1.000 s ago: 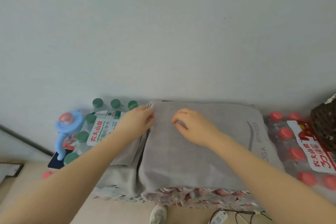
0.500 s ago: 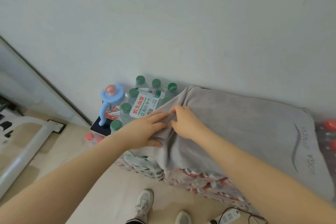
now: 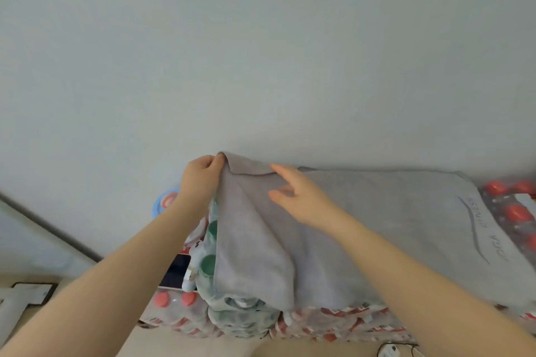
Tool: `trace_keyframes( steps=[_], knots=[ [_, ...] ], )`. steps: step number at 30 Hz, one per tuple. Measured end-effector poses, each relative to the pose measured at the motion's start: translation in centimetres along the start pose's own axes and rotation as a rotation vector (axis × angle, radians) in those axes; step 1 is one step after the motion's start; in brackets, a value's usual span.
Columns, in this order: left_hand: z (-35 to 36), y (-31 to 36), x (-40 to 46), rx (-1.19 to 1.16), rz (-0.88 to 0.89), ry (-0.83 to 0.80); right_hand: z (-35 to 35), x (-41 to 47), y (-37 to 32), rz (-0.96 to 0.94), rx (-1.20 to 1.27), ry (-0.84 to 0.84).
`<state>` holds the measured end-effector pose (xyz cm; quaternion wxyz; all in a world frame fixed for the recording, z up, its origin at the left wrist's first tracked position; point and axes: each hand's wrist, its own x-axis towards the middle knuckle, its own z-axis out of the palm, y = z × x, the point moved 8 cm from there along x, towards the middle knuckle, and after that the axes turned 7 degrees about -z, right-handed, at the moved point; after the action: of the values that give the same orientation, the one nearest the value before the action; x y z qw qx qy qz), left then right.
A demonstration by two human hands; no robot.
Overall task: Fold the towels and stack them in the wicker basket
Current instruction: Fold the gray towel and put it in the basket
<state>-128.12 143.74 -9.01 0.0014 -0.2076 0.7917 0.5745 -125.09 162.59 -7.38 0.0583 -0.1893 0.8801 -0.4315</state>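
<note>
A grey towel with printed lettering near its right end lies spread over shrink-wrapped packs of water bottles against the wall. My left hand pinches the towel's far left corner and holds it lifted off the packs, so the left end hangs in a fold. My right hand hovers over the towel just right of that corner, fingers relaxed and spread, holding nothing. The wicker basket is out of view.
Green-capped bottles show under the lifted end. Red-capped bottles lie at the right, more packs sit low at the left. A blue dispenser stands behind my left wrist. A white wall rises behind; a cable plug lies on the floor.
My left hand has taken the towel's left corner and raised it toward the wall. My right hand has let go and opened above the towel. The view has swung back to the right.
</note>
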Motion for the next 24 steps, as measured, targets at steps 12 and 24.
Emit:
trace_keyframes(
  steps=[12, 24],
  knots=[
    [-0.7, -7.2, 3.0, 0.237, -0.34, -0.18, 6.1, 3.4, 1.5, 0.029, -0.603, -0.287],
    [-1.8, -8.1, -1.8, -0.027, -0.342, -0.335, 9.9, 3.7, 0.4, -0.09, -0.657, -0.28]
  ],
)
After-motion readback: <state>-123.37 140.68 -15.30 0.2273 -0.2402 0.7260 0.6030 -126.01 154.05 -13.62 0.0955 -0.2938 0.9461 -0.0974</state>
